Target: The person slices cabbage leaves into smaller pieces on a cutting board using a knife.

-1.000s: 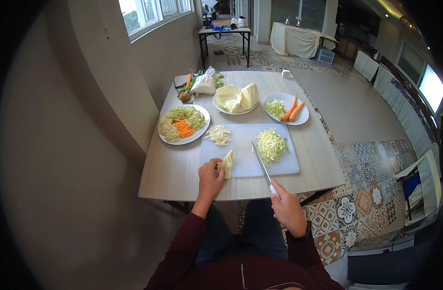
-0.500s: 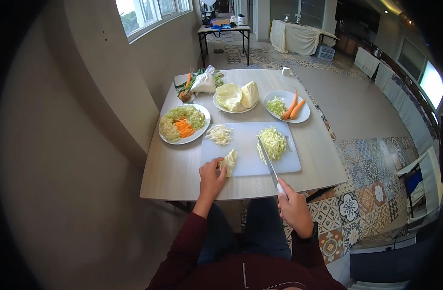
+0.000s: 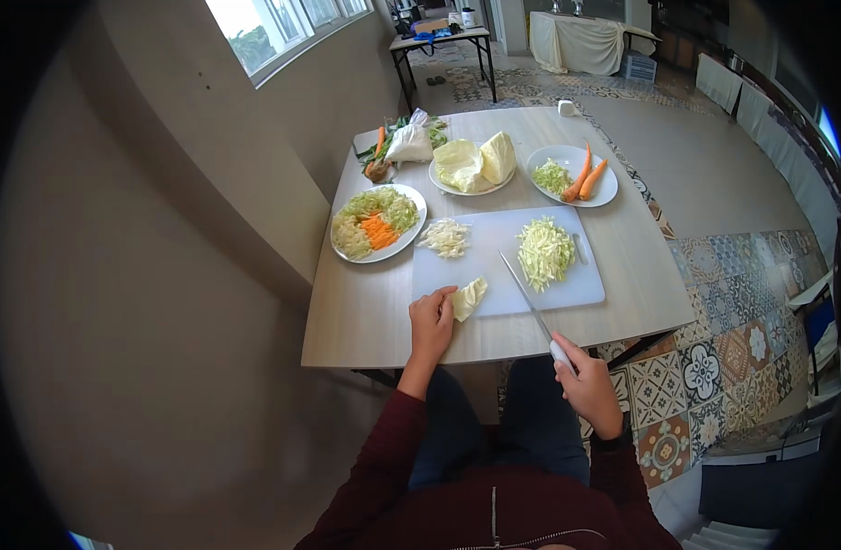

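My left hand is at the front left edge of the white cutting board, its fingers closed on a pale cabbage leaf piece. The fingertips under the leaf are partly hidden. My right hand grips the white handle of a kitchen knife. The blade slants over the board, its tip pointing away from me, just left of a heap of shredded cabbage. A smaller heap of whiter shreds lies at the board's far left corner.
Left of the board stands a plate of shredded vegetables. Behind it are a plate with large cabbage pieces, a plate with carrots and shreds, and a white bag among vegetables. A wall runs along the left.
The view has shifted, so everything sits further right and higher. The knife has moved away from the shredded heap, leftward. The leaf in my left hand has turned and leans more to the right.
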`<act>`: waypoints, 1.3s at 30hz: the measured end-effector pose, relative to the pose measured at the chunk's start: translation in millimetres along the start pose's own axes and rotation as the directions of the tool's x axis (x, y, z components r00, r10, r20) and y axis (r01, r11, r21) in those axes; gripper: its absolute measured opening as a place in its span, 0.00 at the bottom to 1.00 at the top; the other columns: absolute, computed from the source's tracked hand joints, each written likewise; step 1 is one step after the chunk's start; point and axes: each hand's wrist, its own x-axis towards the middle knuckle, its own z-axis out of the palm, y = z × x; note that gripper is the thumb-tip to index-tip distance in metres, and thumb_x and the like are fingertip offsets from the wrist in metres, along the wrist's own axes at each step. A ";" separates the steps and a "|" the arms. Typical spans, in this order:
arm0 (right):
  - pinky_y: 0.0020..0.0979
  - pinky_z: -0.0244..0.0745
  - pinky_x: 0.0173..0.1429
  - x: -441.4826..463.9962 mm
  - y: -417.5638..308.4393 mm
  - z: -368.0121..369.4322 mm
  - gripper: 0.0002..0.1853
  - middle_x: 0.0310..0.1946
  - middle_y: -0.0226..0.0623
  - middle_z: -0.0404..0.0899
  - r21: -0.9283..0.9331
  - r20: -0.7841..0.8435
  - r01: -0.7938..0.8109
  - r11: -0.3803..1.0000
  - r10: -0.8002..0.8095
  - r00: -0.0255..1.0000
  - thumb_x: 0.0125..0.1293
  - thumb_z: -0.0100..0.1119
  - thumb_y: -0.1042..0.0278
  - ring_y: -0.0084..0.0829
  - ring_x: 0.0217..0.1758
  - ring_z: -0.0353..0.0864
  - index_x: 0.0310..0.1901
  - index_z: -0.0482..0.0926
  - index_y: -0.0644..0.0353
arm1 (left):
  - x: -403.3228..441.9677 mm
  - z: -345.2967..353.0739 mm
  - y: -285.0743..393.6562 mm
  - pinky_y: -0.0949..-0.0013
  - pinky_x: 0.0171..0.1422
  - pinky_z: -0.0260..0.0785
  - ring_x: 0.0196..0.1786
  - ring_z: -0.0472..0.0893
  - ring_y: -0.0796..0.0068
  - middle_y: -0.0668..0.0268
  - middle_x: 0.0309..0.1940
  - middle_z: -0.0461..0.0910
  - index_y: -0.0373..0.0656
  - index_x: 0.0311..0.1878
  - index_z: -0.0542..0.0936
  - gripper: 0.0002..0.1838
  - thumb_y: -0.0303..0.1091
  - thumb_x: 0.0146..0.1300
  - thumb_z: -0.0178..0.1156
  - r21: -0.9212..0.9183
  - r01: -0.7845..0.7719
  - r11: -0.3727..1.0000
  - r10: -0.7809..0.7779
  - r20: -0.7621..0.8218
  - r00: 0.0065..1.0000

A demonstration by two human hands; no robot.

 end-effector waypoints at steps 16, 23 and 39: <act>0.31 0.77 0.39 -13.2 -0.2 5.3 0.26 0.35 0.44 0.82 0.064 0.024 0.060 0.996 -0.061 0.998 0.71 0.55 0.74 0.31 0.33 0.78 0.71 0.73 0.59 | 1.7 5.4 21.0 0.51 0.69 0.63 0.63 0.75 0.53 0.60 0.57 0.80 0.50 0.56 0.84 0.19 0.34 0.60 0.67 0.275 -0.377 0.884 0.350 0.144 0.926; 0.37 0.79 0.52 -14.4 -14.3 3.1 0.24 0.48 0.58 0.82 0.050 0.064 0.013 0.999 -0.016 0.998 0.70 0.56 0.74 0.51 0.49 0.82 0.68 0.74 0.62 | 4.9 13.5 26.0 0.54 0.62 0.65 0.57 0.77 0.58 0.64 0.49 0.81 0.50 0.51 0.86 0.17 0.31 0.57 0.67 0.309 -0.363 0.879 0.336 0.138 0.932; 0.53 0.74 0.43 -12.5 2.6 11.8 0.29 0.33 0.61 0.82 -0.174 0.070 0.090 0.981 -0.078 0.994 0.74 0.49 0.74 0.61 0.38 0.83 0.76 0.62 0.60 | 5.3 16.6 27.8 0.59 0.56 0.74 0.49 0.79 0.58 0.61 0.43 0.82 0.42 0.53 0.86 0.21 0.32 0.54 0.75 0.158 -0.427 0.890 0.424 0.055 0.904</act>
